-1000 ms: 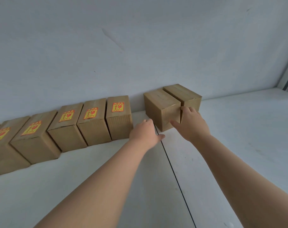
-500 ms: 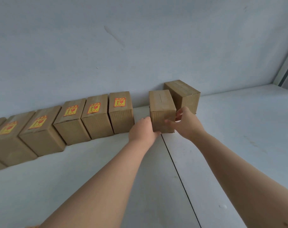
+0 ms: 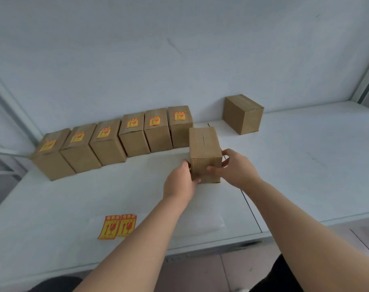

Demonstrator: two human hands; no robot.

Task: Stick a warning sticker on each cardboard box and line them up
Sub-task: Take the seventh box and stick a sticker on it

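A plain cardboard box (image 3: 204,148) with no sticker sits between my hands, in front of the row's right end. My left hand (image 3: 180,182) grips its left side and my right hand (image 3: 237,169) grips its right side. Several stickered boxes (image 3: 133,133) stand in a line along the wall, each with a red-and-yellow warning sticker on top. Another bare box (image 3: 243,113) stands alone to the right by the wall. A strip of two warning stickers (image 3: 117,226) lies on the table near the front edge.
The white table (image 3: 305,169) has a seam running toward me just right of the held box. A clear plastic sheet (image 3: 200,224) lies beside the stickers. The table's front edge and the floor (image 3: 221,270) show below.
Both hands have pulled the bare box away from its neighbour by the wall, toward me and to the left. The view has tilted down, showing the stickers and table edge.
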